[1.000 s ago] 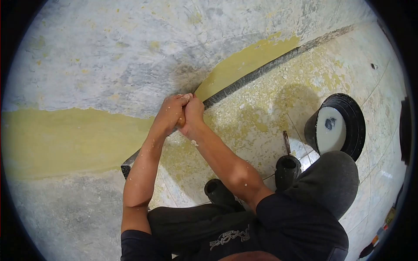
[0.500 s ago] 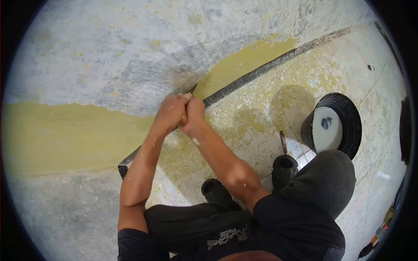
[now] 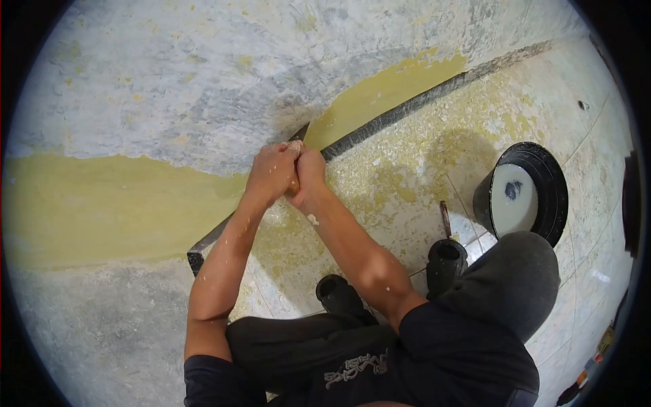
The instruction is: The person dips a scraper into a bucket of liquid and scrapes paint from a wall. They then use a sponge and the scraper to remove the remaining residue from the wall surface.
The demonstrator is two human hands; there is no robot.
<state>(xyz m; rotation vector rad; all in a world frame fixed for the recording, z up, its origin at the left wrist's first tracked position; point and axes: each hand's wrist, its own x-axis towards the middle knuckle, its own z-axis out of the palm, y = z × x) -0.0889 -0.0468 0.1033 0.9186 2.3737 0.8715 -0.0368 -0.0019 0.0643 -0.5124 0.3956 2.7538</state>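
My left hand [image 3: 269, 172] and my right hand [image 3: 311, 169] are closed together around the handle of a scraper. The scraper's dark blade [image 3: 302, 131] sticks out above my knuckles and lies at the wall, where grey-white bare surface borders a yellow paint patch [image 3: 380, 95]. A brownish bit of the handle shows below my fingers; most of it is hidden. Pale flakes cling to my hands and forearms. Just beneath my hands runs a dark baseboard [image 3: 380, 122].
A black bucket [image 3: 559, 197] with whitish liquid and a dark lump stands at the right. Yellow and white flakes [image 3: 380, 186] litter the tiled floor. A thin brown tool [image 3: 445, 218] lies near my foot. More yellow paint [image 3: 102, 210] covers the wall at left.
More of the scraper blade shows above my hands now, and its edge sits slightly higher on the wall. The whole view has shifted slightly. My grip looks the same.
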